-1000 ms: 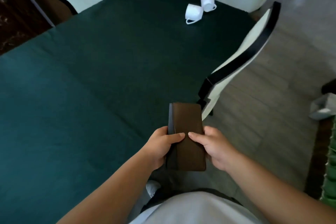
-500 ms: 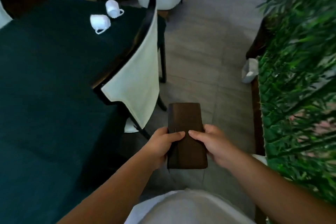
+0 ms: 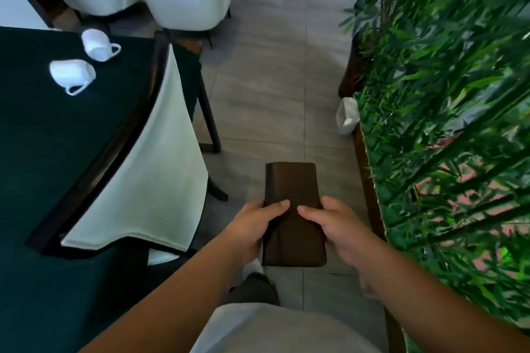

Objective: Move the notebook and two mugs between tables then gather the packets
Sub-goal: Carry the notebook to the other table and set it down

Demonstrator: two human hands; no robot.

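You hold the notebook (image 3: pixel 292 212) at lower centre, both sets of fingers (image 3: pixel 279 205) clamped on its near half, long axis pointing up the frame; the mugs (image 3: pixel 73 73) lie upper left, nearer your left hand (image 3: pixel 252 226).

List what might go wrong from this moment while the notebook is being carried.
1. The notebook is held over the tiled floor by the left hand and right hand at its near half only; a slip would drop it.
2. The aisle is narrow: the chair on one side and the plant foliage on the other could snag an arm.
3. Both mugs lie tipped on the table and could roll if it is bumped.
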